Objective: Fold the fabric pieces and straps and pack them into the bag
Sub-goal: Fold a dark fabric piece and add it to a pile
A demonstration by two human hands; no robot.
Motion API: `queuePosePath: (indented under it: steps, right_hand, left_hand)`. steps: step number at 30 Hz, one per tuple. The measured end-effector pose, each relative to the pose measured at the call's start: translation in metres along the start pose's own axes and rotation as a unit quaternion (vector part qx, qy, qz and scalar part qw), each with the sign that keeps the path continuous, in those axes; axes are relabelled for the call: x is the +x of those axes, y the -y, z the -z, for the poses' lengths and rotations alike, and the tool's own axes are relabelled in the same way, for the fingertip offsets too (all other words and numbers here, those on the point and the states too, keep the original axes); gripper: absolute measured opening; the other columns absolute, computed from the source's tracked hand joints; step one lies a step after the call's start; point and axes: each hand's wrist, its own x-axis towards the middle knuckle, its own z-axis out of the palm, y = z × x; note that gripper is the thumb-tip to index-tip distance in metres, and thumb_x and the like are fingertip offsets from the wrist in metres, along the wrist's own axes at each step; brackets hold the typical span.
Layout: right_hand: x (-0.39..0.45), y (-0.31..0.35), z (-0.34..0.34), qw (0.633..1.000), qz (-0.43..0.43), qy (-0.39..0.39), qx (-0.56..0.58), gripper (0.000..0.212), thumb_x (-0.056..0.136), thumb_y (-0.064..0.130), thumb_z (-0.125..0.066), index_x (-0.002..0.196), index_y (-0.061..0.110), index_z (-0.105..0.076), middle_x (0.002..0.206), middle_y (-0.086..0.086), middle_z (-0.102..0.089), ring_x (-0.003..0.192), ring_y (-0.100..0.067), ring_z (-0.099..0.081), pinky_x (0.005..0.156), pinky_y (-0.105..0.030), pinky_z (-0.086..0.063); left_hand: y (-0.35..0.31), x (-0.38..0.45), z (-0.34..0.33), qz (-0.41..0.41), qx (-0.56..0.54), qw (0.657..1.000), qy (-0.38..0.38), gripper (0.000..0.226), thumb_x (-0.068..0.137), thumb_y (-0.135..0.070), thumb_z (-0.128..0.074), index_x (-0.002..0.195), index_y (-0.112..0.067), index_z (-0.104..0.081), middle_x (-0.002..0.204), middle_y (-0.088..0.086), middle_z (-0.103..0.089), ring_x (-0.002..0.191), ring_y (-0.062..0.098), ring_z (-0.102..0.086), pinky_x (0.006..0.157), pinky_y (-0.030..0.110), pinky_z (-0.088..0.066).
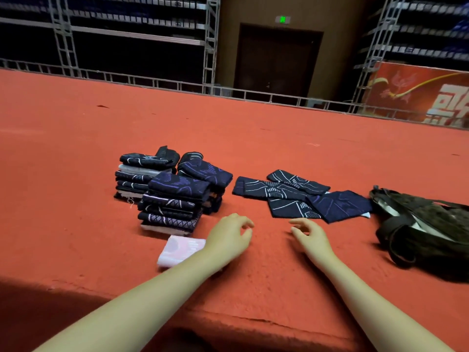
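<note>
1. Left hand [229,236] and right hand [311,236] both hover over the red carpet [76,148], fingers loosely curled, holding nothing.
2. Folded stacks [172,189] sit left of centre, so most folding looks done; a pink piece [181,248] lies by the left wrist.
3. Flat dark pieces [302,196] lie just left of the bag [426,224]; as far as I can tell, packing hasn't started.

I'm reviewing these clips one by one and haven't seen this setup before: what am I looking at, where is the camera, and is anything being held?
There is no machine here. A person wears one camera on the head, looking down at their own bare hands. The left hand and right hand hover over a red carpeted surface, loosely curled, holding nothing. Stacks of folded dark fabric sit left, a pale pink folded piece lies near the left wrist, flat dark pieces lie in the middle, and a black bag lies right.
</note>
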Motion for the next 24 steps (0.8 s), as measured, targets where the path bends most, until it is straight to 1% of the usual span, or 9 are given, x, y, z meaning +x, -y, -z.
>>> queuePosePath:
  steps: [3, 6, 8, 10, 14, 17, 19, 21, 24]
  right_hand:
    - [0.019, -0.025, 0.013, 0.997, -0.008, -0.014, -0.073, 0.025, 0.087, 0.015, -0.063, 0.11, 0.022, -0.063, 0.098, 0.003, -0.06, 0.097, -0.018, -0.058, 0.086, -0.027, -0.042]
    - [0.041, -0.042, 0.019, 0.992, 0.008, -0.02, -0.124, 0.035, 0.086, 0.019, -0.066, 0.12, 0.017, -0.059, 0.101, 0.003, -0.054, 0.105, -0.018, -0.054, 0.093, -0.027, -0.039]
    - [0.057, -0.052, 0.021, 0.989, 0.016, -0.026, -0.146, 0.04, 0.085, 0.024, -0.067, 0.124, 0.019, -0.057, 0.109, 0.0, -0.056, 0.113, -0.02, -0.051, 0.098, -0.029, -0.037]
    - [0.071, -0.058, 0.022, 0.986, 0.021, -0.026, -0.162, 0.044, 0.085, 0.027, -0.066, 0.127, 0.022, -0.055, 0.119, -0.001, -0.054, 0.119, -0.02, -0.046, 0.102, -0.032, -0.036]
    - [0.085, -0.064, 0.023, 0.983, 0.037, -0.017, -0.179, 0.042, 0.086, 0.036, -0.064, 0.126, 0.028, -0.056, 0.122, 0.004, -0.052, 0.121, -0.016, -0.042, 0.099, -0.028, -0.035]
    - [0.088, -0.066, 0.025, 0.986, 0.044, -0.003, -0.159, 0.044, 0.086, 0.036, -0.066, 0.127, 0.027, -0.055, 0.123, 0.004, -0.052, 0.121, -0.015, -0.04, 0.099, -0.026, -0.032]
    - [0.088, -0.067, 0.024, 0.983, 0.061, 0.01, -0.173, 0.046, 0.085, 0.034, -0.067, 0.129, 0.026, -0.055, 0.124, 0.003, -0.052, 0.121, -0.017, -0.04, 0.103, -0.029, -0.033]
    - [0.087, -0.067, 0.021, 0.979, 0.086, 0.009, -0.186, 0.047, 0.084, 0.031, -0.068, 0.129, 0.026, -0.055, 0.122, 0.003, -0.053, 0.12, -0.017, -0.04, 0.104, -0.036, -0.034]
    - [0.087, -0.067, 0.022, 0.976, 0.106, -0.022, -0.19, 0.046, 0.083, 0.023, -0.067, 0.128, 0.026, -0.057, 0.121, 0.003, -0.056, 0.12, -0.019, -0.042, 0.102, -0.038, -0.035]
  left_hand:
    - [-0.014, 0.031, -0.035, 0.006, -0.017, 1.0, 0.01, 0.028, 0.09, -0.023, -0.051, 0.116, -0.024, -0.062, 0.112, 0.0, -0.059, 0.111, 0.02, -0.049, 0.092, 0.025, -0.037]
    - [-0.023, 0.064, -0.067, 0.029, 0.012, 0.999, 0.013, 0.035, 0.091, -0.028, -0.05, 0.126, -0.026, -0.054, 0.125, -0.001, -0.051, 0.122, 0.019, -0.04, 0.098, 0.03, -0.038]
    - [-0.026, 0.087, -0.084, 0.036, 0.041, 0.999, 0.004, 0.041, 0.091, -0.031, -0.051, 0.132, -0.027, -0.048, 0.132, -0.004, -0.047, 0.126, 0.018, -0.036, 0.099, 0.033, -0.038]
    - [-0.028, 0.107, -0.096, 0.047, 0.065, 0.997, -0.009, 0.042, 0.092, -0.035, -0.052, 0.133, -0.029, -0.046, 0.133, -0.007, -0.045, 0.126, 0.017, -0.037, 0.096, 0.033, -0.039]
    - [-0.027, 0.132, -0.112, 0.037, 0.09, 0.995, -0.035, 0.031, 0.093, -0.035, -0.049, 0.123, -0.033, -0.055, 0.123, -0.008, -0.051, 0.119, 0.017, -0.041, 0.085, 0.034, -0.045]
    - [-0.024, 0.14, -0.116, 0.013, 0.084, 0.994, -0.062, 0.025, 0.094, -0.033, -0.05, 0.116, -0.033, -0.062, 0.111, -0.007, -0.057, 0.112, 0.018, -0.045, 0.083, 0.035, -0.046]
    - [-0.021, 0.143, -0.116, -0.005, 0.069, 0.994, -0.09, 0.024, 0.093, -0.032, -0.054, 0.113, -0.031, -0.066, 0.104, -0.005, -0.062, 0.106, 0.021, -0.048, 0.085, 0.036, -0.045]
    - [-0.022, 0.144, -0.114, -0.049, 0.049, 0.991, -0.115, 0.022, 0.09, -0.029, -0.059, 0.109, -0.027, -0.07, 0.096, -0.002, -0.067, 0.1, 0.024, -0.05, 0.085, 0.037, -0.044]
    - [-0.026, 0.141, -0.109, -0.144, 0.019, 0.976, -0.161, 0.02, 0.084, -0.027, -0.061, 0.097, -0.021, -0.074, 0.078, 0.001, -0.066, 0.084, 0.027, -0.054, 0.077, 0.039, -0.046]
